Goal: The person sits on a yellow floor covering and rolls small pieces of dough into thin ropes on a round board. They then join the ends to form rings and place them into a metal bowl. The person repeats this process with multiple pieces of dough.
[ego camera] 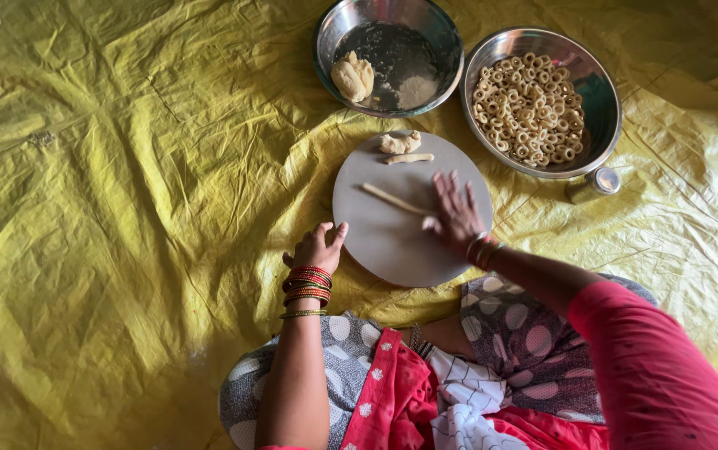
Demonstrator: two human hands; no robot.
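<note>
Right hand (456, 212) lying flat, fingers spread, rolling a thin dough rope (392, 199) on the round board (392, 242) — left hand (316, 248) loosely curled, steadying its edge. Ring bowl (601, 100) looking well filled; dough lump (352, 76) and two pieces (401, 147) waiting.

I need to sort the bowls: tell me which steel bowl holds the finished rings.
The steel bowl at upper right, heaped with small dough rings. The other bowl, to its left, holds only a dough lump and flour.

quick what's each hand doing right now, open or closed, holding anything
Left hand: loosely curled on the edge of the round board, holding nothing.
Right hand: open and flat, fingers spread, pressing on the thin dough strip.
</note>
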